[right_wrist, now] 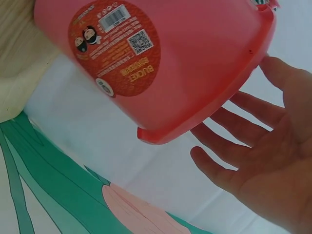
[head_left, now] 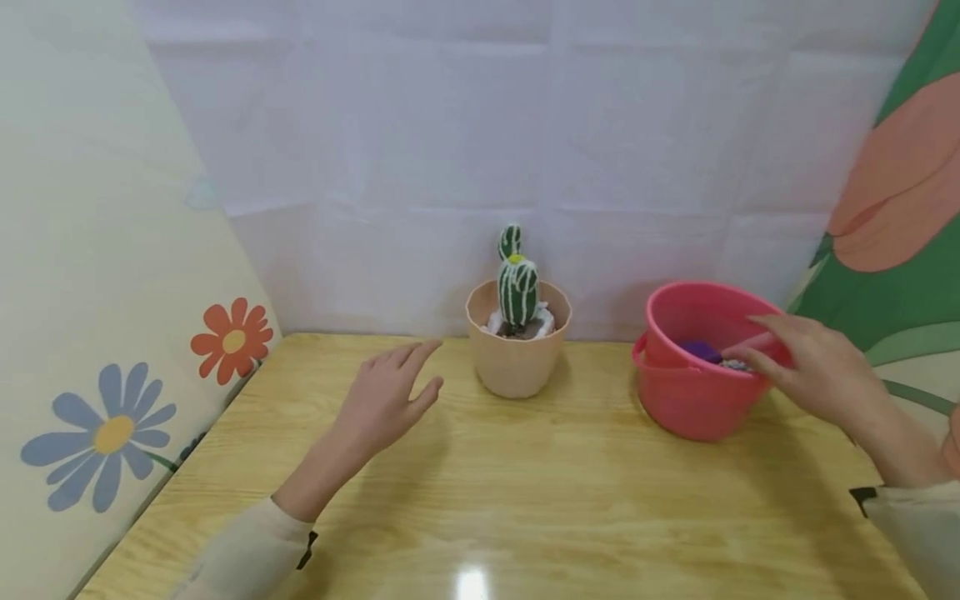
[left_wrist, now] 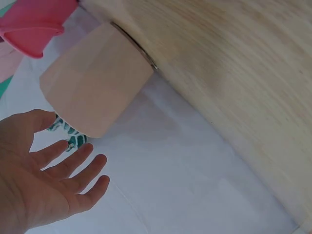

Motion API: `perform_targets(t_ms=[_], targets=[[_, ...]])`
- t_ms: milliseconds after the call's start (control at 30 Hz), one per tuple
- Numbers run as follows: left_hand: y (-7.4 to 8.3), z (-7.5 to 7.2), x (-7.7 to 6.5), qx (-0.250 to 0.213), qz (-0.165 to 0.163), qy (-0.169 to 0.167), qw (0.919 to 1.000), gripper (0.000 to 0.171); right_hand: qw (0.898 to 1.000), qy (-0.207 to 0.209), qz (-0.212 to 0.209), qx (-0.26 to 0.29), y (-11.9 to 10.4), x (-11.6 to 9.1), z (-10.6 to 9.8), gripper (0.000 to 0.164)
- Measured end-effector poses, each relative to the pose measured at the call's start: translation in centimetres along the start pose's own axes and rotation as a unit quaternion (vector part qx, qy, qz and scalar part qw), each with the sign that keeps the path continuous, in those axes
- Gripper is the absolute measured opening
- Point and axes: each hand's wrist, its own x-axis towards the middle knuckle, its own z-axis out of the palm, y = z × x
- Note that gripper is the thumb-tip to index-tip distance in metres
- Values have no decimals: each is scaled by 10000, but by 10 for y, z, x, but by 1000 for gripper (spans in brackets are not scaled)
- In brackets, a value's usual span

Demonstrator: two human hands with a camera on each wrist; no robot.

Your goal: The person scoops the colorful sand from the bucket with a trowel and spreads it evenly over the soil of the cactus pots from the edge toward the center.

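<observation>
A peach flowerpot stands against the back cloth, holding a green knitted cactus with white stripes. My left hand hovers to the left of the pot, its fingers spread and loosely extended; the left wrist view shows nothing in the palm. At the right, my right hand is over the rim of a pink bucket, fingers extended. Inside lie a purple item and something pink and long beneath the fingers. Whether the fingers touch it, I cannot tell.
Both pot and bucket stand on a wood-grain table. A white cloth hangs right behind them. Flower-patterned cloths flank the table at left and right. The bucket's handle hangs down its front.
</observation>
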Motion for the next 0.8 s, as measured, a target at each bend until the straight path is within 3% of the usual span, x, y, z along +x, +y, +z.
perform_targets(t_ms=[133,300,567,800], targets=[[11,4,7,-254,317,414,9983,44,9998,-150,-82,-104,6,-1,-3,43],[24,10,15,-639,583,729,9936,34,9977,-605,102,-295,14,0,-10,52],[33,12,17,-975,392,605,9926,33,9976,-655,-114,-199,19,5,-9,47],[45,16,23,-1123,718,583,9894,31,9972,-431,-261,-545,32,8,-8,48]])
